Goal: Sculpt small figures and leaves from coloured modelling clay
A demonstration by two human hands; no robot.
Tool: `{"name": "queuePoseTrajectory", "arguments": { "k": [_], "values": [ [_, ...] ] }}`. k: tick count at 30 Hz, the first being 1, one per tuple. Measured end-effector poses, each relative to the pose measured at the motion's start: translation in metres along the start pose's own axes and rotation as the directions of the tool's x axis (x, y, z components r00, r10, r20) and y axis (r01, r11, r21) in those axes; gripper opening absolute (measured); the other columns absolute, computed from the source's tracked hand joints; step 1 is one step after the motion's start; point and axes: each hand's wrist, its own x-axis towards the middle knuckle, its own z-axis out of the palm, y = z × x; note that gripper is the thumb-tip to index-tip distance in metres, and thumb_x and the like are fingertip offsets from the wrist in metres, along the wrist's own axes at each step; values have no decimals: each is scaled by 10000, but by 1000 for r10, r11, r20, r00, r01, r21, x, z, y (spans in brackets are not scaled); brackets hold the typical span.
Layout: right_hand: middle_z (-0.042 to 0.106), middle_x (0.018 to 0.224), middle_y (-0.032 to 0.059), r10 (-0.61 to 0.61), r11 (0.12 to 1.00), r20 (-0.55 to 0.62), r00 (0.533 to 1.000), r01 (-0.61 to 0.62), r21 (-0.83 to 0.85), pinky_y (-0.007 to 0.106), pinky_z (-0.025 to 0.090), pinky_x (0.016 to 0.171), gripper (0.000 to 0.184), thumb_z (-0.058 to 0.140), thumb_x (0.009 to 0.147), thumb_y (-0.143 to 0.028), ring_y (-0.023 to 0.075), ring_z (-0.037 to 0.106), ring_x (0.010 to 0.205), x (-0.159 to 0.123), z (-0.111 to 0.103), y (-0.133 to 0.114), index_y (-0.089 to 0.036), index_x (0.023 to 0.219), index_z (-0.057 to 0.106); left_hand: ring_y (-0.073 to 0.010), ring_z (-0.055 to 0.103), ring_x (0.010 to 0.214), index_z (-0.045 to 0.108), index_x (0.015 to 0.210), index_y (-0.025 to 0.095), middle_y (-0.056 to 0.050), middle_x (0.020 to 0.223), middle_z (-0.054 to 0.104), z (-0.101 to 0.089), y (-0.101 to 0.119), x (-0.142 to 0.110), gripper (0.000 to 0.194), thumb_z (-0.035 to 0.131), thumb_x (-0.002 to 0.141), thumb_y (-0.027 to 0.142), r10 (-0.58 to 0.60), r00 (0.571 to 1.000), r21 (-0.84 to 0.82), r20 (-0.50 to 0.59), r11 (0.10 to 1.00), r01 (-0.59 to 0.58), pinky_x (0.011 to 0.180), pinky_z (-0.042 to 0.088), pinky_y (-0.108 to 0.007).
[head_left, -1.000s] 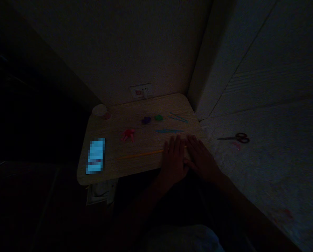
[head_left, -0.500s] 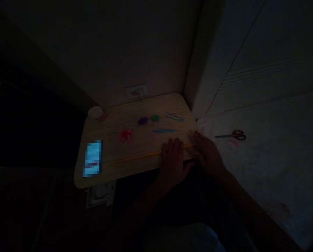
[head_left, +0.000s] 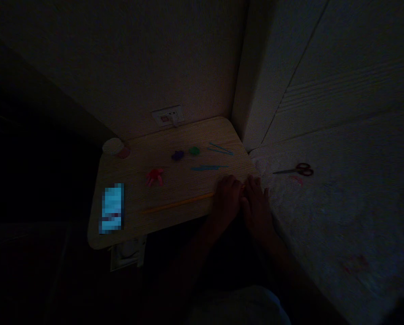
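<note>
A long, thin orange clay strand (head_left: pixel 178 205) lies along the front of the small wooden table (head_left: pixel 134 180). My left hand (head_left: pixel 226 198) is closed over its right part, fingers bent and the thumb side against the other hand. Beside it, my right hand (head_left: pixel 257 205) lies palm down at the table's right end, fingers stretched out over the strand's end. Both hands hide that end. Behind them are thin blue strands (head_left: pixel 209 168), a green clay lump (head_left: pixel 194 150) and a purple clay lump (head_left: pixel 178 155). A red clay figure with pink legs (head_left: pixel 154 176) stands further left. The scene is very dark.
A lit phone (head_left: pixel 112 208) lies at the table's left front, with a white-topped tub (head_left: pixel 113 146) behind. Two more blue strands (head_left: pixel 219 149) lie near the back right. Scissors (head_left: pixel 295 170) rest on the pale bedding (head_left: pixel 324 216). A wall socket (head_left: pixel 168 116) sits behind the table.
My left hand has slid right along the strand and its fingers have bent. My right hand has drawn in against it. The view has shifted slightly.
</note>
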Motion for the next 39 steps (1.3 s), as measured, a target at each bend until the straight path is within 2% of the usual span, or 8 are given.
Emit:
{"name": "queuePoseTrajectory", "arguments": {
  "k": [6, 12, 16, 22, 26, 30, 33, 39],
  "values": [
    [291, 1741, 90, 57, 979, 2, 998, -56, 194, 721, 206, 1255, 532, 258, 1127, -438, 316, 150, 1640, 4, -1, 21, -286, 1596, 457, -240, 601, 1010, 686, 930, 183, -75, 1029, 678, 0, 1, 2, 190, 545, 1048, 231, 23, 999, 36, -31, 999, -22, 951, 501, -397],
    [288, 1741, 99, 139, 958, -145, 980, -96, 269, 670, 233, 1280, 509, 323, 1116, -465, 307, 222, 1625, -4, 0, 21, -251, 1492, 590, -248, 598, 1027, 673, 952, 191, -70, 1055, 674, -2, 2, 0, 131, 576, 1032, 227, 30, 998, 55, -50, 998, -27, 944, 501, -403],
    [305, 1736, 90, 113, 951, -125, 986, -71, 301, 682, 236, 1275, 494, 360, 1109, -462, 310, 204, 1629, -6, 4, 13, -257, 1496, 588, -247, 604, 1022, 672, 937, 191, -70, 1051, 678, -4, 3, 1, 160, 559, 1042, 234, 16, 999, 48, -36, 999, -14, 931, 500, -401],
    [248, 1757, 73, 174, 940, -88, 981, -139, 312, 671, 242, 1275, 501, 352, 1105, -484, 331, 179, 1633, 2, 9, 23, -255, 1442, 642, -245, 606, 1024, 667, 940, 204, -67, 1042, 677, -5, 3, 2, 138, 570, 1035, 227, 12, 1000, 12, -28, 1000, -11, 921, 495, -403],
    [280, 1744, 90, 130, 957, -120, 984, -93, 276, 671, 280, 1257, 482, 365, 1104, -466, 331, 258, 1610, 8, 5, 29, -250, 1429, 648, -246, 599, 1030, 666, 984, 203, -64, 1063, 669, -5, 3, 1, 94, 587, 1024, 237, 9, 998, -4, -55, 1000, -9, 931, 498, -406],
    [460, 1641, 119, 73, 973, -222, 972, -20, 232, 604, 395, 1213, 372, 531, 1051, -442, 325, 440, 1509, 18, -8, 39, -249, 1288, 744, -247, 594, 1052, 673, 1006, 200, -61, 1068, 665, -4, 3, 0, 72, 631, 1002, 258, 8, 998, -15, -61, 1000, -9, 960, 500, -409],
    [574, 1549, 102, -44, 964, -165, 985, 86, 253, 591, 420, 1194, 295, 605, 1012, -433, 318, 510, 1449, 33, -16, 49, -282, 1172, 802, -247, 596, 1050, 682, 982, 206, -64, 1058, 663, -4, 2, 0, 89, 620, 1009, 263, 6, 999, -14, -50, 1000, -6, 955, 503, -413],
    [620, 1518, 67, -189, 948, -61, 980, 198, 251, 616, 413, 1186, 245, 666, 968, -465, 330, 490, 1466, 58, -23, 68, -290, 1003, 833, -244, 599, 1040, 708, 1002, 213, -63, 1036, 662, -4, 2, 1, 107, 616, 1012, 265, 16, 999, -19, -50, 1000, -17, 920, 511, -400]
  ]
}}
